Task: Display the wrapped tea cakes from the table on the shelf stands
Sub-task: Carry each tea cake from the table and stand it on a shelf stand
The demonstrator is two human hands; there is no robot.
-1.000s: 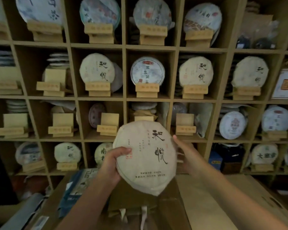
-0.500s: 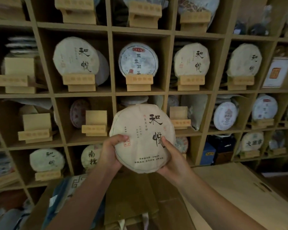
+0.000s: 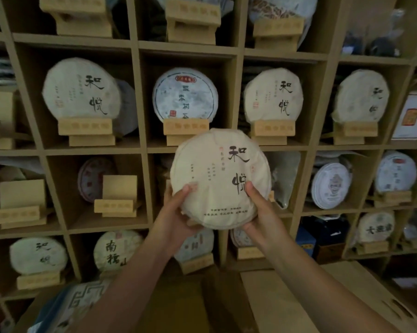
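In front of the wooden shelf grid (image 3: pixel 142 150), a paper-wrapped tea cake (image 3: pixel 220 179) inked 和悦 is gripped at its lower edge by left hand (image 3: pixel 176 217) and right hand (image 3: pixel 260 212); matching 和悦 cakes (image 3: pixel 81 88) rest on stands (image 3: pixel 85 129) above

We're looking at a cream paper-wrapped tea cake (image 3: pixel 220 179) with bold black brushed characters and small red seals. Behind it, tan wooden stands (image 3: pixel 115 205) in a tan shelf (image 3: pixel 140 97). One pale bluish-white cake (image 3: pixel 185 96) carries a red label.
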